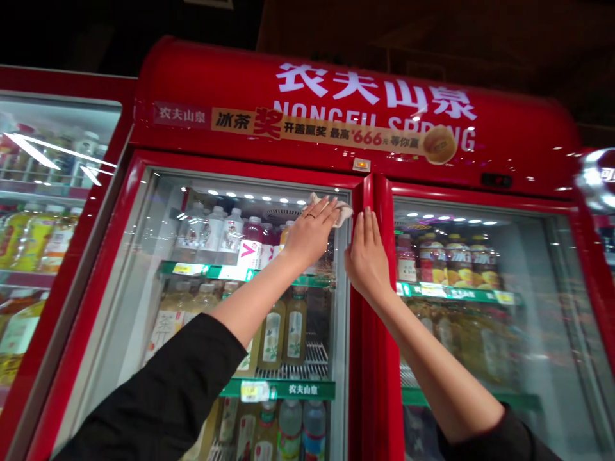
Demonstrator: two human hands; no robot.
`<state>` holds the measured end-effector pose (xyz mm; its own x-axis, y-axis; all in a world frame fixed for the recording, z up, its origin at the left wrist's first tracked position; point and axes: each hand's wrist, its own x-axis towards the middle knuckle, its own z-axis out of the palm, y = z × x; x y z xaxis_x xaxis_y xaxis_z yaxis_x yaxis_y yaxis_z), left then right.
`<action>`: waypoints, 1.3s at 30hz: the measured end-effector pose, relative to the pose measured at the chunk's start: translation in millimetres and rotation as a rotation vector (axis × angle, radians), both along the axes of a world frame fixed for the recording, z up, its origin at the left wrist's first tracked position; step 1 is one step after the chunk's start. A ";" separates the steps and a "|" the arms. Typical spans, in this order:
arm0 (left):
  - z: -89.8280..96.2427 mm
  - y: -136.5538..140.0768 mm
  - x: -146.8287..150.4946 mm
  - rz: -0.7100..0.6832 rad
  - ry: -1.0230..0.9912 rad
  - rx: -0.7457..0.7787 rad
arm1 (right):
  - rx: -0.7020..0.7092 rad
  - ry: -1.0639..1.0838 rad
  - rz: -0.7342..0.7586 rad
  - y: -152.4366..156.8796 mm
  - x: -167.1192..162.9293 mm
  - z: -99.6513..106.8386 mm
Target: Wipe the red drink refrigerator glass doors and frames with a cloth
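Note:
My left hand [310, 234] presses a white cloth [343, 212] against the upper right corner of the left glass door [319, 307]. Its fingers lie over the cloth, which sticks out past the fingertips. On the red door frame [368, 378], near the middle seam, rests my right hand [369, 256], fingers stretched upward and nothing visible in it. Both doors of the red drinks fridge [202, 70] appear closed. Through the glass I see rows of bottles [283, 330] on shelves with green edge strips [307, 389].
A second glass-fronted fridge [52, 224] stands close on the left, with bottles inside. The right glass door [542, 333] has more bottles behind it. Above the doors runs a printed banner strip [312, 131], and a small switch with an orange light [361, 165] sits below it.

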<state>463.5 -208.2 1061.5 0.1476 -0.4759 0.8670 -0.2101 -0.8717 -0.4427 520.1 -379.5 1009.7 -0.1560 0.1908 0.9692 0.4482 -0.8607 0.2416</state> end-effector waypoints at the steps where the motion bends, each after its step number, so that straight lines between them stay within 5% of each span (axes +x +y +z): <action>1: 5.4 -0.4 0.1 -0.005 -0.010 -0.009 | -0.005 -0.001 -0.004 -0.1 -0.8 -0.4; 6: -4.2 -25.4 8.9 0.012 -0.076 -0.234 | -0.076 0.020 -0.047 -6.9 -10.0 -12.3; 10: -24.2 -37.7 12.3 -0.008 -0.043 -0.106 | -0.022 0.079 -0.060 -11.3 -17.2 -32.5; 14: -12.5 -25.9 8.5 -0.008 -0.015 0.042 | 0.060 0.092 -0.069 -10.3 -16.3 -42.0; 19: 0.5 -35.6 15.6 -0.059 -0.064 -0.112 | 0.058 0.109 -0.060 -11.6 -14.6 -40.5; 23: -22.1 -39.8 18.1 -0.104 -0.056 -0.075 | 0.022 0.131 -0.053 -16.0 -16.4 -39.7; 27: -39.0 -13.1 4.8 -0.076 0.000 0.070 | -0.008 0.148 -0.038 -19.0 -19.2 -39.3; 30: -25.9 -0.5 -1.3 -0.047 0.002 0.015 | -0.014 0.150 -0.026 -19.5 -21.4 -39.0; 35: 3.8 -19.2 5.2 -0.085 -0.036 -0.119 | -0.013 0.126 0.027 -19.0 -23.5 -40.6; 39: -14.3 -19.5 1.8 -0.051 0.019 0.003 | -0.026 0.133 0.038 -19.0 -25.5 -42.5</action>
<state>465.3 -227.7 1047.1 0.1394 -0.4857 0.8630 -0.2621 -0.8585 -0.4408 494.6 -398.5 967.1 -0.0343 0.2120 0.9767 0.5100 -0.8367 0.1995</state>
